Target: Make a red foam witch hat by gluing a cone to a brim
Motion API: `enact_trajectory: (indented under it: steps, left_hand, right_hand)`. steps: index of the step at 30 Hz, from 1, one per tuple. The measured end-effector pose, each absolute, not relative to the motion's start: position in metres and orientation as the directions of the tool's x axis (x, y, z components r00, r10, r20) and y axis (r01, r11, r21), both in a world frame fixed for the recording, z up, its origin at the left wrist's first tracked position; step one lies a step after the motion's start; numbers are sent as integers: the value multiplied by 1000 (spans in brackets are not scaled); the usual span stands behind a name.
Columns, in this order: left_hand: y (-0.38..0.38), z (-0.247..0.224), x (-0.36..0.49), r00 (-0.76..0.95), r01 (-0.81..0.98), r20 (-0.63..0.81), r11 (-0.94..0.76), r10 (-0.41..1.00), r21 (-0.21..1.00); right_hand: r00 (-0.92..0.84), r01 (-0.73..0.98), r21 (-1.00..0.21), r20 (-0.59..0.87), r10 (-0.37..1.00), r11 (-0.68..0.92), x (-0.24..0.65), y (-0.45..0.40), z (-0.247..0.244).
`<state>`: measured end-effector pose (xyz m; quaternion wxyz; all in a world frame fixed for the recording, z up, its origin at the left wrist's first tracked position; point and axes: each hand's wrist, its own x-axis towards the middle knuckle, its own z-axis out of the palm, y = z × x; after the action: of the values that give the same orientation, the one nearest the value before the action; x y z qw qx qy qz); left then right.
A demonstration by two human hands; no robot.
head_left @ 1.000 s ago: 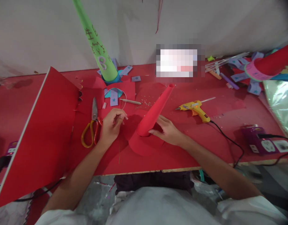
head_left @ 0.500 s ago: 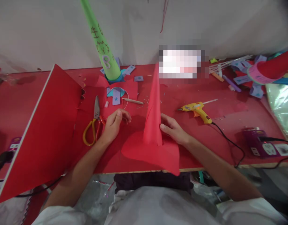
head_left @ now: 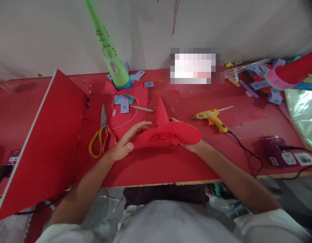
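A red cone-shaped paper hat (head_left: 186,132) is tipped so the underside of its wide brim faces me, its point leaning away. Folded paper edges show around the opening under the cone. My right hand (head_left: 192,146) holds the hat from behind on the right; the brim and cone hide most of its fingers. At the brim's left end is my left hand (head_left: 124,145), fingers stretched out behind the edge and thumb apart in front. It seems to touch the brim, without a visible grip. Scissors (head_left: 103,130) with yellow and orange handles lie just left of it.
A yellow glue gun (head_left: 213,119) lies right, its cord near a purple power socket (head_left: 279,152). A green cone hat (head_left: 112,57) stands at the back. A pen (head_left: 143,109) and paper scraps lie ahead. A large red board (head_left: 44,145) leans at left.
The hat has been tilted from upright so its point leans away and the brim's underside faces me. My left hand has moved right to the brim; my right hand has turned with the hat.
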<state>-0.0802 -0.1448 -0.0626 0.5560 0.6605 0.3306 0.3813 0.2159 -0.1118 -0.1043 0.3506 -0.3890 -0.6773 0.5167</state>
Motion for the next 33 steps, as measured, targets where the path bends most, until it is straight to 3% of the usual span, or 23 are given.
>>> enact_trajectory:
  steps: [3, 6, 10, 16, 22, 27, 33]
  left_hand:
    - [-144, -58, -78, 461, 38, 181, -223, 869, 974]
    - [-144, -57, -75, 378, 205, 185, -277, 907, 939]
    - [-143, -62, -74, 206, 354, 185, -249, 961, 902]
    - [-143, -62, -75, 1, 431, 249, -225, 968, 874]
    - [-143, -60, -73, 14, 497, 306, -272, 952, 824]
    - [-147, -65, -77, 82, 476, 347, -343, 934, 810]
    - [-152, -61, -68, 67, 576, 387, -352, 920, 738]
  right_hand:
    - [-435, -25, -997, -55, 899, -74, 217, -113, -106]
    - [-454, -74, -986, -98, 886, -147, 216, -113, -110]
    - [-442, -60, -993, -63, 895, -99, 211, -113, -114]
    - [-149, 11, -1000, 27, 988, 29, 213, -111, -113]
    - [-209, 29, -983, 174, 962, 184, 217, -114, -94]
    - [-202, 170, -965, 164, 966, 199, 213, -121, -85]
    - [-247, 170, -958, 187, 951, 233, 208, -122, -81]
